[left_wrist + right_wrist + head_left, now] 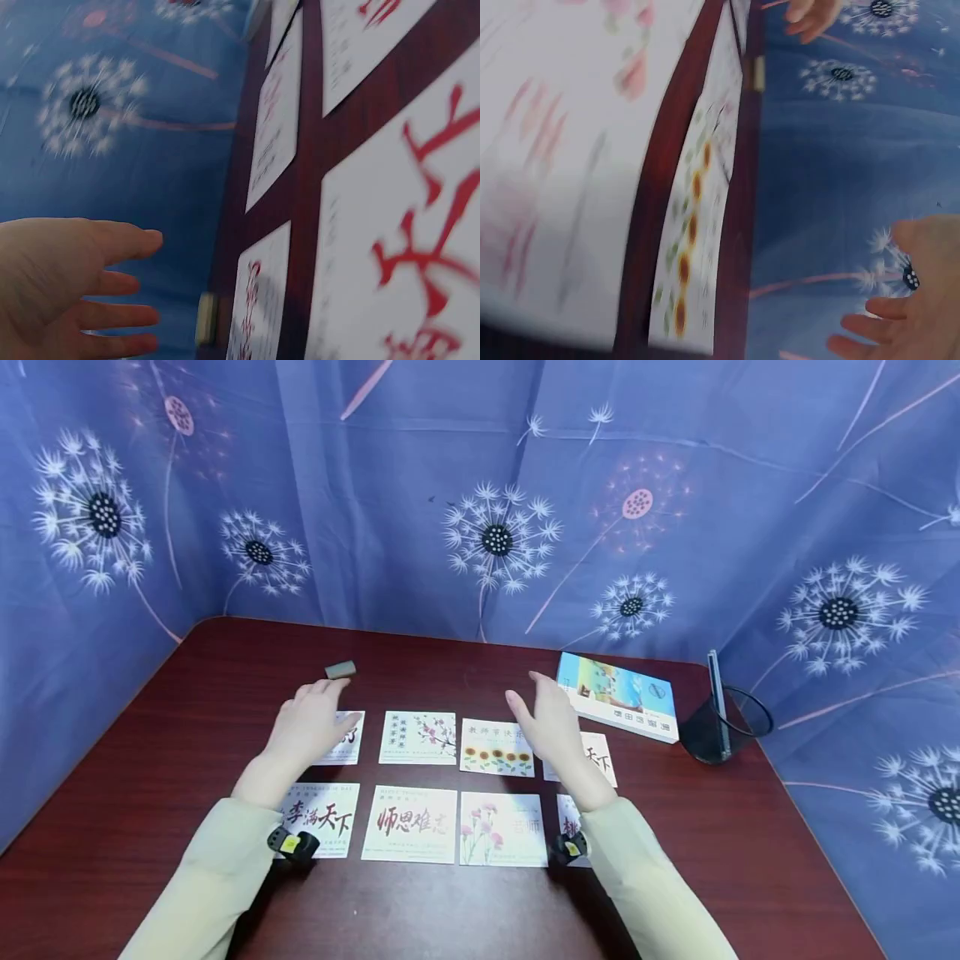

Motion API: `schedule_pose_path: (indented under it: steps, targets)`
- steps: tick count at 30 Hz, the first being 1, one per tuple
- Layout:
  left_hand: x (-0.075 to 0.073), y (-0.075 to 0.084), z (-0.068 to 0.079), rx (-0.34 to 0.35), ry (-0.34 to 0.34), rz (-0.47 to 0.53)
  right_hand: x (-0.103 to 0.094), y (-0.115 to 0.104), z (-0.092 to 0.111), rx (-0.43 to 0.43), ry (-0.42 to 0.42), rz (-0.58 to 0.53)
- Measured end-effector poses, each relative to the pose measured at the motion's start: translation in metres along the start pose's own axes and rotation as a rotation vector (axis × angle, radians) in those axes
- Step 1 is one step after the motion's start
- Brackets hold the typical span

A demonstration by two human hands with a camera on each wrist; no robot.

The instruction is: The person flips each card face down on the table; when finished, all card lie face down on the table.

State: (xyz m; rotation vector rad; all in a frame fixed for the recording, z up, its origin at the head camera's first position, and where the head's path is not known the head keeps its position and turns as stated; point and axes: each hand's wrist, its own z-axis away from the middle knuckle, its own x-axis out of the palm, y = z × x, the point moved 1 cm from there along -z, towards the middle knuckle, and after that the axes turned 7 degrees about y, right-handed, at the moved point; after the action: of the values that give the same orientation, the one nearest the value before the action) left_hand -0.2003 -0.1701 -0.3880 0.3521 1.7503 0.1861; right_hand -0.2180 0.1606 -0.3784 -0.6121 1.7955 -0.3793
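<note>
Both hands are held out over two rows of white greeting cards, fingers extended and holding nothing. My left hand (pixel 303 731) covers part of the back-left card (pixel 347 747); its thumb and fingers are spread apart in the left wrist view. My right hand (pixel 555 727) overlaps the back-right card (pixel 600 756), thumb away from the fingers. Between them lie a blossom-branch card (pixel 417 737) and a sunflower card (pixel 495 747). In the front row are two red-lettered cards (pixel 408 825), a pink-flower card (pixel 502 829) and a card (pixel 567 814) partly hidden by the right wrist.
A small grey-green block (pixel 341 670) lies behind the left hand. At the back right are a thick book (pixel 618 693) with a colourful cover and a black mesh pen holder (pixel 708 731), tilted, with a flat slim thing in it. A blue dandelion-print curtain (pixel 420 568) surrounds the dark red table (pixel 420 902).
</note>
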Motion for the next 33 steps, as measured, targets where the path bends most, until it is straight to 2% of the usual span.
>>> schedule_pose_path:
  steps: [6,9,13,16,19,24,26,30,33]
  targets:
    - [-0.009,-0.030,0.003,-0.105,-0.012,0.117,0.019,-0.020,-0.009,0.064,-0.093,-0.228]
    - [-0.012,-0.044,0.004,-0.158,-0.023,0.177,0.031,-0.032,-0.012,0.129,-0.151,-0.358]
    - [-0.016,-0.060,0.004,-0.257,-0.066,0.256,0.052,-0.051,-0.015,0.219,-0.246,-0.561]
    - [-0.018,-0.070,0.005,-0.329,-0.123,0.341,0.070,-0.066,-0.013,0.263,-0.345,-0.670]
    - [-0.011,-0.084,0.006,-0.376,-0.159,0.427,0.085,-0.078,-0.009,0.292,-0.441,-0.733]
    - [0.017,-0.115,0.003,-0.397,-0.171,0.472,0.106,-0.093,-0.002,0.330,-0.565,-0.838]
    - [0.018,-0.117,0.004,-0.395,-0.176,0.487,0.112,-0.098,0.000,0.348,-0.603,-0.870]
    - [-0.005,-0.100,0.012,-0.398,-0.197,0.516,0.120,-0.107,0.004,0.383,-0.643,-0.904]
    - [-0.007,-0.100,0.013,-0.391,-0.202,0.523,0.126,-0.110,0.006,0.399,-0.649,-0.909]
